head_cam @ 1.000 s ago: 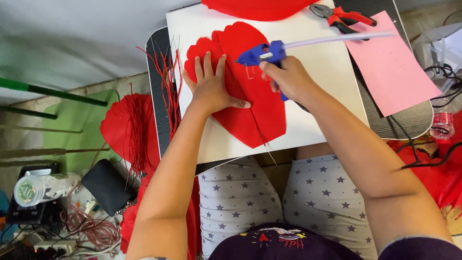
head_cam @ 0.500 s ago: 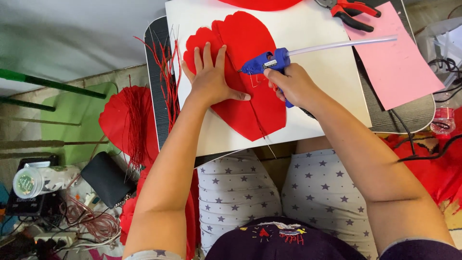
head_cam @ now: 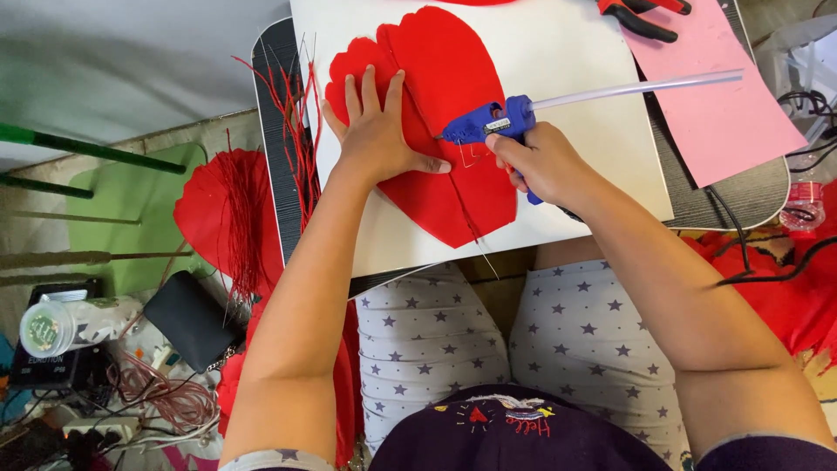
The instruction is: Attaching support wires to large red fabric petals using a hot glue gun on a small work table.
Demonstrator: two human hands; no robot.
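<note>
1. Clearly the work is mid-way: two red paper petals [head_cam: 436, 131] lie overlapped on a white board [head_cam: 567, 52] over the table [head_cam: 741, 205], their pointed ends meeting just below the fingers of both hands.
2. The left hand [head_cam: 377, 135] lies flat on the left petal, fingers spread and pressing down, thumb stretched toward the seam where the right petal overlaps it.
3. The right hand [head_cam: 540, 161] is curled tight around the handle of a blue glue gun [head_cam: 488, 122]; its fingers are wrapped and closed on the grip. I cannot tell whether the trigger is squeezed.
4. The gun's nozzle sits just beyond the left thumb tip, at or very near the seam, with a clear glue stick [head_cam: 636, 87] jutting out behind the right fingers.
5. As I judge it, the petals are cut, laid and aligned; the joining along the seam looks in hand, not finished, since no glue line is visible from here.
6. Well beyond the left fingers, thin red wires [head_cam: 296, 113] lie along the board's edge, and another red petal [head_cam: 218, 209] with wires rests lower down.
7. Past the right fingers lie red-handled pliers [head_cam: 641, 13] and a pink sheet [head_cam: 715, 113], both untouched.
</note>
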